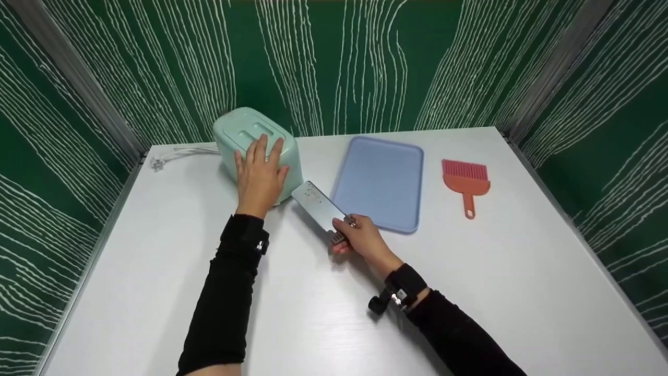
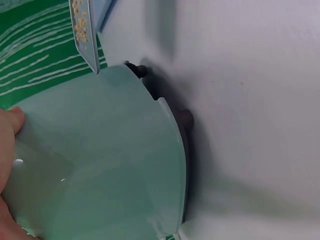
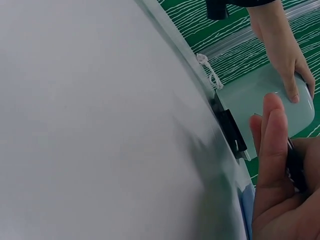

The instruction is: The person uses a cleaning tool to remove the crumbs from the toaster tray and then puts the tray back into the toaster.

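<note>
A mint-green toaster [image 1: 229,141] stands at the back left. My left hand [image 1: 259,180] rests on its top and near edge with the fingers spread; in the left wrist view only parts of this hand show beside the toaster's wall [image 2: 100,150]. My right hand [image 1: 362,237] pinches one end of a metal crumb tray [image 1: 318,203], thumb on top. The tray is raised off the table and angled toward the toaster's lower corner. Small yellowish crumbs [image 2: 80,25] lie on its far end. In the right wrist view, my curled fingers [image 3: 272,150] hide most of the tray.
A blue rectangular serving tray [image 1: 381,183] lies flat behind my right hand. Farther right is an orange-red dustpan brush [image 1: 467,184] with its bristles toward the back wall. The toaster's white cord and plug [image 1: 157,163] lie at the table's [image 1: 302,324] back left corner. Green walls enclose the table.
</note>
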The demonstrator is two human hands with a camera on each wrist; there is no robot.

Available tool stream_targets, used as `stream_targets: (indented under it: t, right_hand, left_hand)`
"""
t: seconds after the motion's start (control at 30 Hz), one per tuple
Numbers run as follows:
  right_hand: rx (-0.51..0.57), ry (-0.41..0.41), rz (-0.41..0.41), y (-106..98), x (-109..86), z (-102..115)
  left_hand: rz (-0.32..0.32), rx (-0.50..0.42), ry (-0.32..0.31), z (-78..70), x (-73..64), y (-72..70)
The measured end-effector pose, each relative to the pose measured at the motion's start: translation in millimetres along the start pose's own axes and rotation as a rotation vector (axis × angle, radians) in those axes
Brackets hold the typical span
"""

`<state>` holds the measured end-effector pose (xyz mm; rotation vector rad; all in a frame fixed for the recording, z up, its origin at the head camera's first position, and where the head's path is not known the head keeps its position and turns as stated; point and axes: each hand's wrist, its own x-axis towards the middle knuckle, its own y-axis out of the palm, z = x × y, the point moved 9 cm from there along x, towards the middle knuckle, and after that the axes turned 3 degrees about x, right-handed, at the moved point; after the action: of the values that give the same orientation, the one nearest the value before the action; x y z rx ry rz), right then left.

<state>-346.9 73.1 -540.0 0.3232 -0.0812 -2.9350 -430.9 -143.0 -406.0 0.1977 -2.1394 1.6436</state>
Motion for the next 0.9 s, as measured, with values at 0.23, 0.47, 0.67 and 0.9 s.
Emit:
stream_targets:
  t: [0.23, 0.47, 0.67, 0.9]
  right_hand:
    - [0.006, -0.031, -0.066, -13.7, -0.2, 9.1]
    - [0.063, -0.042, -0.103, -22.0, -2.9, 15.0]
    - [0.07, -0.075, -0.14, -32.3, -4.2, 23.0]
    - [0.063, -0.1, -0.223, -51.0, -2.6, 31.5]
  left_hand:
    - [0.011, -0.003, -0.012, -7.1, 0.2, -2.3]
    - [0.007, -0.047, 0.02, -24.4, -11.1, -0.1]
    - [-0.046, -0.135, 0.086, -46.2, -28.5, -4.2]
    - [-0.043, -0.458, -0.011, -64.4, -39.7, 9.7]
